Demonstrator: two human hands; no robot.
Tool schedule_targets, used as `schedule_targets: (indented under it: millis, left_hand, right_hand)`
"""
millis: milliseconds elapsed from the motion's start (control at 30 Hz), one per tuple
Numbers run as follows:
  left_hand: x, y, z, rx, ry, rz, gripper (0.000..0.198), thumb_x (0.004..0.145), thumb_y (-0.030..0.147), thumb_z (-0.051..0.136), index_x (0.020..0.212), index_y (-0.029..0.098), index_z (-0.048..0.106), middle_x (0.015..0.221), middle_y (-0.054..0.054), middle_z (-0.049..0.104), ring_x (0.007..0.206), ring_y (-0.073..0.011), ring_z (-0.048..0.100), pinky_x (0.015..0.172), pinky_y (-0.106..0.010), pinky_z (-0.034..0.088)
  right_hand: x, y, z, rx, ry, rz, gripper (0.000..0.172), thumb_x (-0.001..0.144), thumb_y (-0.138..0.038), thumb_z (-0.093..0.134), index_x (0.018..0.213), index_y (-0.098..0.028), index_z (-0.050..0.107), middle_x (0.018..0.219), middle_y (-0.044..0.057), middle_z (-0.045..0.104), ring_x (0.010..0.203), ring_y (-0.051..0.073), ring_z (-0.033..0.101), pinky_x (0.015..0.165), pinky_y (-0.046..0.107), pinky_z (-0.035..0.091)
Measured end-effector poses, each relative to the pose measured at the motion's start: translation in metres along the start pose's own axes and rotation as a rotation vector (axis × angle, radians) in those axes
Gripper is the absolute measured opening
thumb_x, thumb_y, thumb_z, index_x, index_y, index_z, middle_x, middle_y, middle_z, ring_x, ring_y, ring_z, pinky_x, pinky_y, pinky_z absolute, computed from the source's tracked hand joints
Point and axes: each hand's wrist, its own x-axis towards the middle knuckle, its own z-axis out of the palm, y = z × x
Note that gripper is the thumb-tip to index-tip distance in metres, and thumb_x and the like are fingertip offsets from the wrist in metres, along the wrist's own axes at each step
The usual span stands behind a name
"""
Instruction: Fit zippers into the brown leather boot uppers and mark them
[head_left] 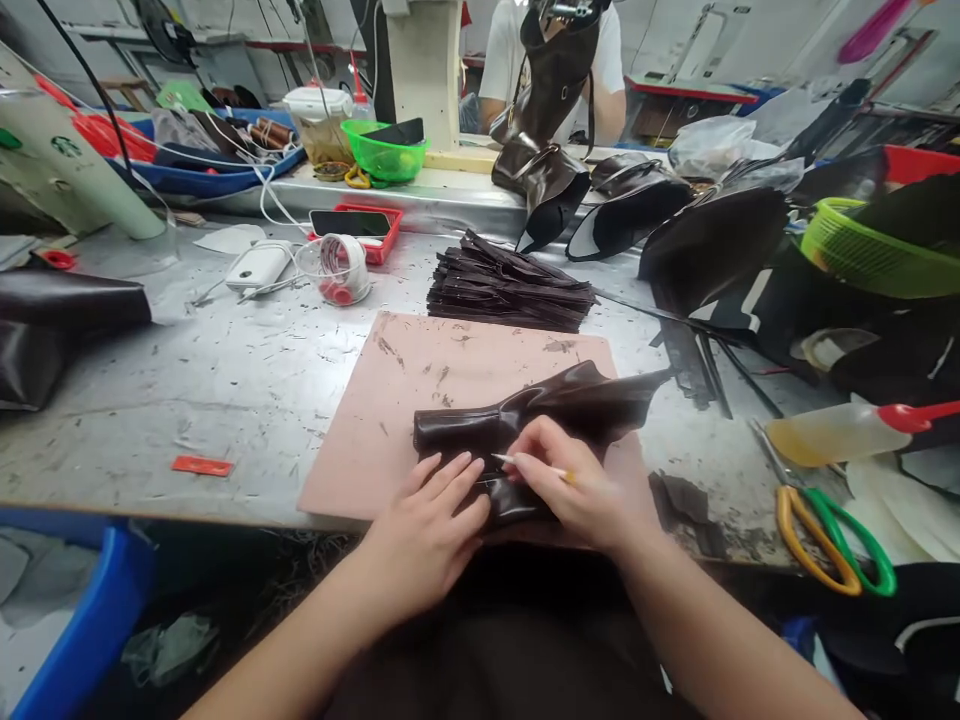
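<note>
A glossy dark brown leather boot upper (555, 400) lies across a pink cutting mat (352, 430) in front of me. My left hand (442, 515) rests flat on its near left part, fingers stretched out and slightly apart. With my right hand (562, 485) I pinch a slim white pen-like tool (510, 459). Its pointed tip is at the leather, just right of my left fingertips; whether it touches I cannot tell. Parts of the leather's near edge are hidden beneath both hands.
A stack of dark leather strips (510, 285) lies behind the mat. Scissors (817, 540) and a glue bottle (832, 433) are at right, a red strip (202, 466) at left. Farther back are a phone (351, 224), a green basket (384, 155), boot uppers (551, 185) and a person (499, 65).
</note>
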Motion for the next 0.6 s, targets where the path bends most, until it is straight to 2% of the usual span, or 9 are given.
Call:
schedule_targets:
  millis: [133,233,333,433,500,600]
  left_hand:
    - [0.0,-0.005,0.004,-0.028,-0.025,-0.012,0.026,0.084,0.033,0.05,0.105,0.02,0.057,0.128,-0.009,0.053,0.122,-0.0229,0.044,0.104,-0.04,0.026]
    - [-0.001,-0.007,0.005,-0.058,0.011,-0.004,0.025,0.084,0.033,0.05,0.104,0.019,0.058,0.125,-0.009,0.055,0.12,-0.0237,0.046,0.104,-0.041,0.027]
    - [-0.004,-0.01,0.002,-0.102,0.124,0.041,0.021,0.084,0.029,0.053,0.099,0.016,0.059,0.109,-0.008,0.064,0.107,-0.0229,0.055,0.099,-0.04,0.034]
    - [-0.015,-0.017,-0.004,-0.136,0.29,0.06,0.011,0.081,0.019,0.057,0.09,0.014,0.06,0.088,-0.006,0.067,0.089,-0.0205,0.059,0.085,-0.036,0.043]
    - [-0.024,-0.022,-0.008,-0.118,0.383,0.004,0.009,0.078,0.013,0.059,0.087,0.014,0.059,0.082,-0.006,0.065,0.084,-0.0199,0.058,0.077,-0.035,0.044]
    - [-0.034,-0.03,-0.012,-0.061,0.451,-0.11,0.011,0.076,0.007,0.058,0.084,0.015,0.058,0.079,-0.006,0.063,0.082,-0.0186,0.057,0.073,-0.034,0.045]
  right_hand:
    - [0.01,0.016,0.011,0.114,0.075,0.093,0.031,0.086,-0.046,0.043,0.067,-0.021,0.042,0.057,-0.002,0.052,0.051,0.011,0.05,0.051,0.023,0.042]
    - [0.007,0.021,0.012,0.131,0.127,0.115,0.04,0.083,-0.056,0.043,0.064,-0.021,0.041,0.054,-0.003,0.049,0.049,0.01,0.046,0.048,0.022,0.04]
    - [0.005,0.02,0.012,0.123,0.133,0.129,0.044,0.082,-0.059,0.043,0.062,-0.021,0.042,0.053,-0.003,0.048,0.047,0.01,0.045,0.046,0.021,0.038]
    - [0.004,0.018,0.012,0.137,0.142,0.111,0.045,0.084,-0.059,0.041,0.062,-0.02,0.044,0.053,-0.002,0.048,0.047,0.009,0.044,0.045,0.02,0.037]
    - [0.004,0.019,0.011,0.146,0.153,0.088,0.046,0.085,-0.059,0.038,0.062,-0.02,0.045,0.053,-0.002,0.048,0.047,0.009,0.044,0.045,0.02,0.037]
    - [0.002,0.023,0.011,0.147,0.16,0.062,0.044,0.087,-0.056,0.038,0.064,-0.019,0.046,0.052,-0.002,0.048,0.046,0.009,0.045,0.044,0.02,0.037]
